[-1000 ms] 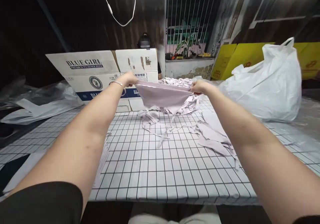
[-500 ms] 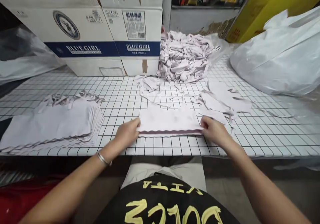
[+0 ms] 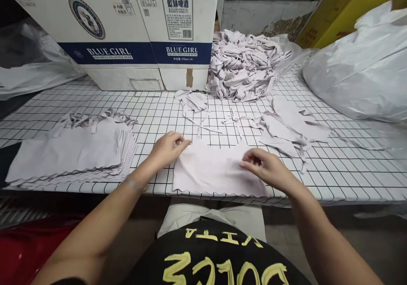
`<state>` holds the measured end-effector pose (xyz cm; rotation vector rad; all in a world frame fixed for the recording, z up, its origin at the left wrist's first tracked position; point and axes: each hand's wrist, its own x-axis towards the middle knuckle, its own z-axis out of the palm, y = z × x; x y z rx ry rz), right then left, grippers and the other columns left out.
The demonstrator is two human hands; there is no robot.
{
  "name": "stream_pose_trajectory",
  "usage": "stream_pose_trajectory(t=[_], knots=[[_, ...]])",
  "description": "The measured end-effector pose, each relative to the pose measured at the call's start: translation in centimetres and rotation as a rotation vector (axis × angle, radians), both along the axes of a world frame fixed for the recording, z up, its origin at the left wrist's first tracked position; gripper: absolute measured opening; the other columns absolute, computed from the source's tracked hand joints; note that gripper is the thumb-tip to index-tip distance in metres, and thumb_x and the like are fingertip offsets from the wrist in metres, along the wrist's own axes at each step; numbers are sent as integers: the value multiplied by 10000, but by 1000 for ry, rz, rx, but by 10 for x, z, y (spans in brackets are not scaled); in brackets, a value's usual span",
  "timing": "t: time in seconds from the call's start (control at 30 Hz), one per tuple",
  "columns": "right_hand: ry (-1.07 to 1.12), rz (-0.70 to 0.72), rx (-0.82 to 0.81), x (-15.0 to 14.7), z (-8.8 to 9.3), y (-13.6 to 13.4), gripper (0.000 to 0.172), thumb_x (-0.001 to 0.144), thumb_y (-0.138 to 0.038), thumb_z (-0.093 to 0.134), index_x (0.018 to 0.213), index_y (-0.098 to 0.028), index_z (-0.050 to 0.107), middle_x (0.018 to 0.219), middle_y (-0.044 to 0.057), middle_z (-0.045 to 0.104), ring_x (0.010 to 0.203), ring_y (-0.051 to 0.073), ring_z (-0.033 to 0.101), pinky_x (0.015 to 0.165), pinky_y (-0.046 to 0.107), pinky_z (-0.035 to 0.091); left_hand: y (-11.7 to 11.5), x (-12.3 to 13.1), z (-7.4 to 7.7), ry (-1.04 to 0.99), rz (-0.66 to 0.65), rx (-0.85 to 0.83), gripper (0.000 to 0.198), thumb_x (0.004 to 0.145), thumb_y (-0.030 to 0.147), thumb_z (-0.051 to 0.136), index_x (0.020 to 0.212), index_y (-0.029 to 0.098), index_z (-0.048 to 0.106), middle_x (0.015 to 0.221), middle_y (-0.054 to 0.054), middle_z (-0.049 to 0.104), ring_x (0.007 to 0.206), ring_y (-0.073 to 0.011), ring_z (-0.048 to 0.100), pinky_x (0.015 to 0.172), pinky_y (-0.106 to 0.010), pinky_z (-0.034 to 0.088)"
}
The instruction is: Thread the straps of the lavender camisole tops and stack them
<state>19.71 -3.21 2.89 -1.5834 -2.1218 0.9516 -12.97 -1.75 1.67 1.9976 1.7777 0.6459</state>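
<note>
A pale pink cloth piece (image 3: 216,170) with thin straps lies flat at the table's front edge, its wavy hem towards me. At its upper left corner is my left hand (image 3: 168,150), fingers loosely bent and thumb stretched out beside the strap. My right hand (image 3: 269,166) hovers over or lightly touches the cloth's right side, its fingers curved and a gap showing between them and the thumb. Neither hand visibly grips the cloth. To the left rests a neat stack of similar pieces (image 3: 70,149), with straps bunched at the far side.
A large beer carton (image 3: 111,26) stands at the back left. Beside it is a heap of crumpled pink cloth pieces (image 3: 241,65). Loose pieces (image 3: 289,126) lie right of centre, and a small one (image 3: 192,100) near the carton. A full white plastic bag (image 3: 356,69) sits at right.
The cloth piece, earlier folded and gripped at both ends, now lies spread out closer to me. Both hands have loosened; the left moved up and right, the right inward over the cloth.
</note>
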Motion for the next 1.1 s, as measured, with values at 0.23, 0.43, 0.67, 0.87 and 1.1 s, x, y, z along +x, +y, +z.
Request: stream_pose_trajectory(t=[0.23, 0.43, 0.67, 0.87, 1.1], knots=[[-49, -73, -114, -128, -29, 131, 399, 669, -543, 711, 583, -206, 514, 590, 5, 576, 605, 158, 528, 533, 258, 361, 64, 43, -12, 167, 44, 260, 218, 919, 300, 464, 821, 179, 617, 870, -93, 653, 851, -230, 591, 769, -339, 425], [101, -171, -327, -173, -44, 171, 289, 583, -215, 800, 546, -201, 514, 490, -5, 500, 519, 148, 498, 471, 245, 343, -30, 45, -47, 275, -581, 145, 596, 944, 576, 364, 1430, 235, 411, 1500, -81, 414, 1396, -272, 321, 1150, -475, 174], [410, -173, -548, -167, -22, 220, 134, 841, -164, 596, 716, -169, 547, 673, 41, 646, 401, 62, 382, 363, 179, 310, -38, 44, -62, 249, -619, 1, 720, 940, 643, 262, 1541, 258, 167, 1603, -44, 144, 1487, -257, 86, 1195, -514, 19], [539, -244, -496, -170, 35, 263, 219, 944, -187, 498, 727, -168, 516, 736, 50, 675, 444, 62, 444, 395, 172, 345, -39, 45, -59, 139, -632, -88, 730, 935, 646, 295, 1534, 239, 204, 1603, -51, 122, 1488, -269, 56, 1195, -547, -22], [470, 217, 125, -146, 55, 138, 192, 866, -355, 646, 875, -176, 715, 924, 70, 704, 759, 160, 629, 665, 291, 506, -10, 43, -12, -948, -221, -542, 696, 950, 633, 239, 1223, 111, 609, 1328, -190, 579, 1248, -311, 536, 1105, -540, 334]])
